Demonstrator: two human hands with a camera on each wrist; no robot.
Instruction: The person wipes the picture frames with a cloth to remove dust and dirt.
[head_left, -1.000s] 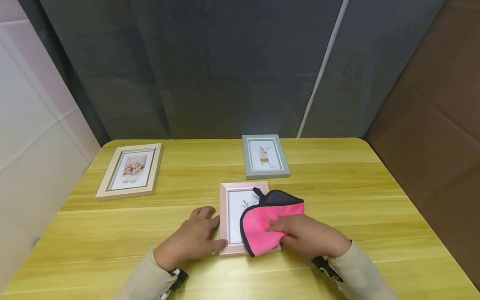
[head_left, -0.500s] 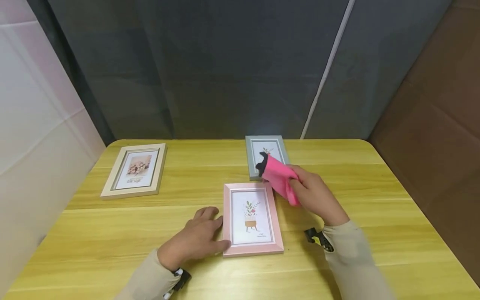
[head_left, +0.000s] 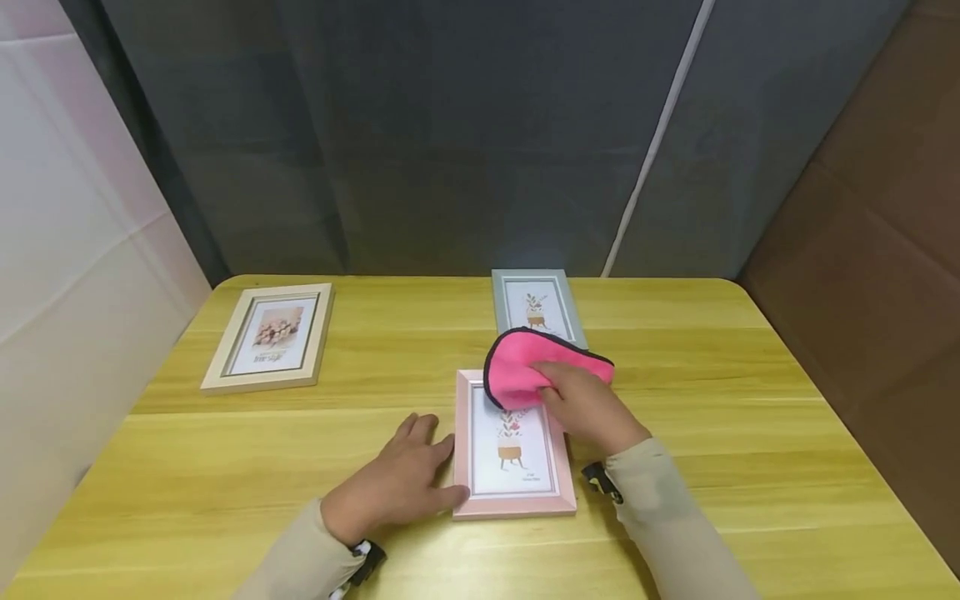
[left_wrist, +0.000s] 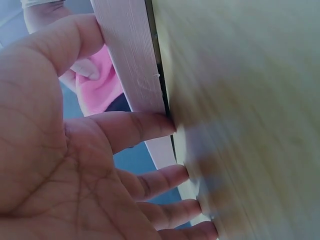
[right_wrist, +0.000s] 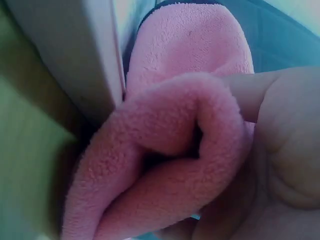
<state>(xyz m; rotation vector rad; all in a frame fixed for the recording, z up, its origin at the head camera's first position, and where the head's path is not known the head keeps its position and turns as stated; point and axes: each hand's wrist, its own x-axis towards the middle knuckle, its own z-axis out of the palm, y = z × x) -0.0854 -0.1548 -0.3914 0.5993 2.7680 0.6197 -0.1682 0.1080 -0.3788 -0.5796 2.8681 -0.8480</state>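
A pink picture frame (head_left: 514,506) lies flat on the wooden table, its print showing a potted plant. At its left edge rests my left hand (head_left: 397,483), thumb on the lower left corner and fingers spread; in the left wrist view the fingertips (left_wrist: 165,122) touch the frame's side. My right hand (head_left: 592,404) grips a folded pink cloth (head_left: 517,367) with a black border over the frame's upper end. In the right wrist view the fluffy cloth (right_wrist: 165,115) bunches in the hand, beside the frame's edge (right_wrist: 75,55). The cloth hides the frame's upper right part.
Behind the cloth lies a grey-blue picture frame (head_left: 573,321), its lower end partly covered. A cream picture frame (head_left: 322,337) lies at the back left. Dark fabric (head_left: 450,142) hangs behind the table (head_left: 712,375), with a pale panel at left and a brown one at right.
My right hand lifts the cloth off the pink frame's lower right, carries it up past the top right corner, then lays it over the upper end. The left hand stays at the frame's left edge.
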